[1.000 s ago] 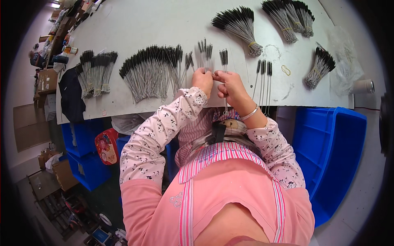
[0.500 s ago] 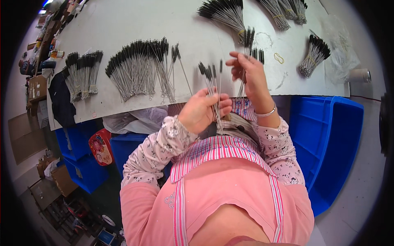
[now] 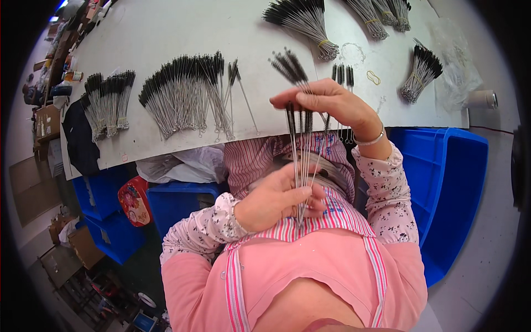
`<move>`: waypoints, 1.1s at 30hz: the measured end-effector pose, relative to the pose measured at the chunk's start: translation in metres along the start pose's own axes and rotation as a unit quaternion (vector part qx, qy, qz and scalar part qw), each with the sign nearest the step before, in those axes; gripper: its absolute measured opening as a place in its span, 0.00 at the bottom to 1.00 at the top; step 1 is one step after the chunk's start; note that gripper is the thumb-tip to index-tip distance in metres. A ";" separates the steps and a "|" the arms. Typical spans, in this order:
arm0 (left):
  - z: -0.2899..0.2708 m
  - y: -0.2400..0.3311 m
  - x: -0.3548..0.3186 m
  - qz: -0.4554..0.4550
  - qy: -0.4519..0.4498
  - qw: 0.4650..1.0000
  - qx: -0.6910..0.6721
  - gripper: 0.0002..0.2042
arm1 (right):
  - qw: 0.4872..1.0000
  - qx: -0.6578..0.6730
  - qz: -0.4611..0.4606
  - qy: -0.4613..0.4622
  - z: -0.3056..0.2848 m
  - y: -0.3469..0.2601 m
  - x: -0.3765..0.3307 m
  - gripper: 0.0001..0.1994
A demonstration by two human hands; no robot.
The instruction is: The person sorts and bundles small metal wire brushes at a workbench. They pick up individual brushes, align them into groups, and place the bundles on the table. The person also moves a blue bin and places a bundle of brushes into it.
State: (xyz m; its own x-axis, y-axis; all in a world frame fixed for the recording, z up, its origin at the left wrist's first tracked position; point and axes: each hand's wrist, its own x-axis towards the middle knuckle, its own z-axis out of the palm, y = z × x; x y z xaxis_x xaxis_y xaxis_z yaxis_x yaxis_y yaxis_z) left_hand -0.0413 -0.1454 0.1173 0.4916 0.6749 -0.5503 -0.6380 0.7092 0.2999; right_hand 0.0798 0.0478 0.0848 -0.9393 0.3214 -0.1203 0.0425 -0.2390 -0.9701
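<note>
Several thin wire brushes with black bristle ends (image 3: 301, 160) stand upright in front of my striped apron. Low on their wire stems, my left hand (image 3: 279, 200) has its fingers closed around them. Just above, my right hand (image 3: 340, 105) is bent over their black ends, its palm close to the bristles. Between its thumb and fingers sits a second small bunch of brushes (image 3: 289, 65), tilted up and to the left; part of their stems is hidden by the hand. A few more brushes (image 3: 343, 74) lie on the table behind my right wrist.
On the white table (image 3: 166, 33) a wide row of brushes (image 3: 182, 91) and a smaller group (image 3: 110, 102) lie at left. Banded brush bundles (image 3: 307, 25) lie at the back, another bundle (image 3: 421, 72) at right beside a rubber band (image 3: 374, 77). A blue bin (image 3: 437, 205) stands at lower right.
My left hand has come down toward my body with its brushes. My right hand has moved over their tops, and its own bunch now leans left instead of standing upright.
</note>
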 end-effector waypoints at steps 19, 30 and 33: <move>-0.068 0.016 0.067 0.076 0.114 0.987 -0.086 0.10 | 0.844 0.301 0.122 0.428 0.066 0.084 -0.005 0.11; -0.067 0.011 0.064 0.089 0.142 0.984 -0.059 0.11 | 0.845 0.326 0.161 0.393 0.070 0.093 -0.001 0.13; -0.067 0.011 0.065 0.093 0.150 0.982 -0.061 0.11 | 0.840 0.345 0.164 0.386 0.069 0.093 -0.001 0.14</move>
State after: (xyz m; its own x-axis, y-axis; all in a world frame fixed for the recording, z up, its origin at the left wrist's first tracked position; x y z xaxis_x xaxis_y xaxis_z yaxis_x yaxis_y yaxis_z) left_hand -0.0562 -0.1072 0.0331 0.1745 0.6864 -0.7060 -0.7759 0.5373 0.3307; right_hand 0.0613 -0.0378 0.0097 -0.4032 0.5692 -0.7166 -0.2019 -0.8191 -0.5370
